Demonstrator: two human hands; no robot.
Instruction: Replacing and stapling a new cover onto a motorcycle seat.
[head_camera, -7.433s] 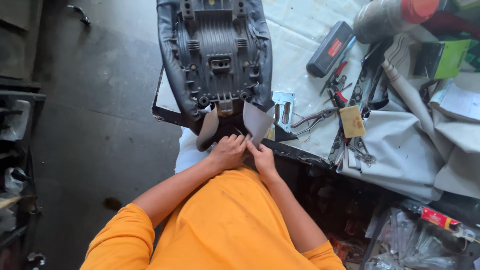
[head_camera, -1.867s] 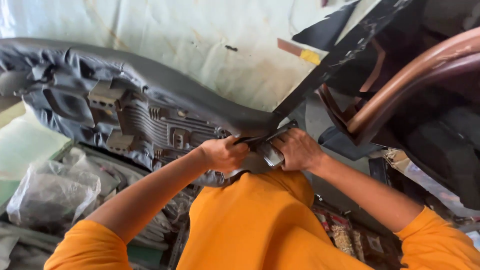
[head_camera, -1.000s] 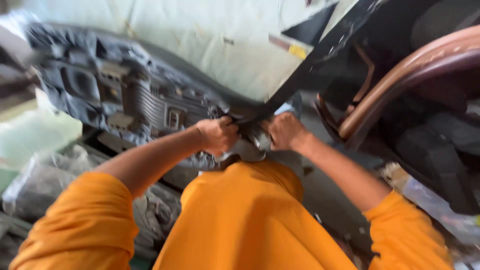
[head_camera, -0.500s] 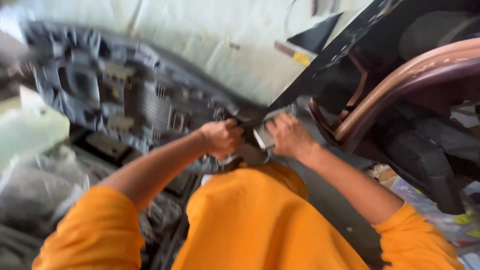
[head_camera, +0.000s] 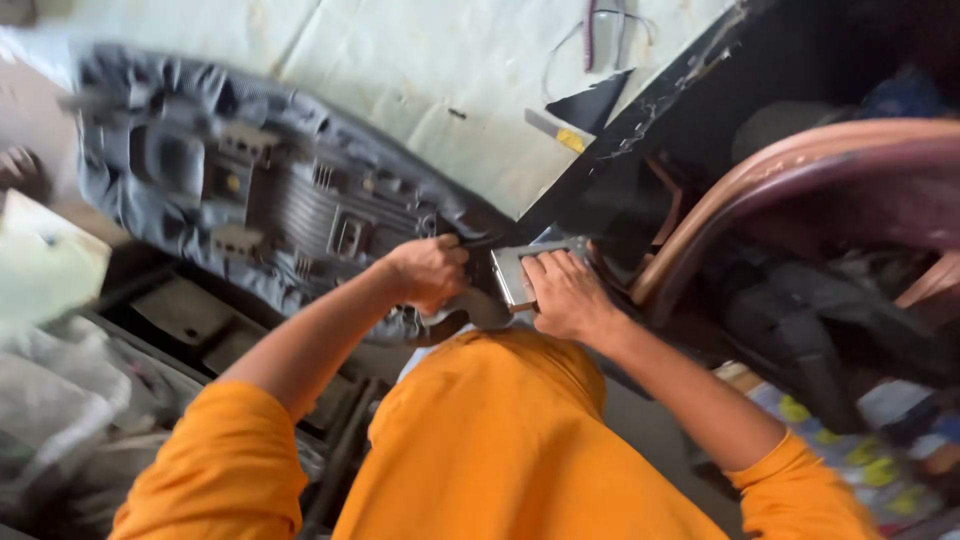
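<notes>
Upturned seat (head_camera: 270, 190) lies at the desk (head_camera: 400, 70) edge; left hand (head_camera: 428, 272) clenched on its cover edge, right hand (head_camera: 565, 295) gripping a grey stapler (head_camera: 520, 268). Fastening apparently midway, rear edge left.

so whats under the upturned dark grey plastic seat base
The dark grey ribbed plastic seat base lies on a pale cloth-covered table. The left hand grips its near end; the right hand presses a grey metal tool. What's beneath the seat is hidden.

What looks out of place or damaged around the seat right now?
The seat lies upside down, ribbed underside up, its cover edge loose where the left hand grips it. The right hand presses a grey stapler there.
</notes>
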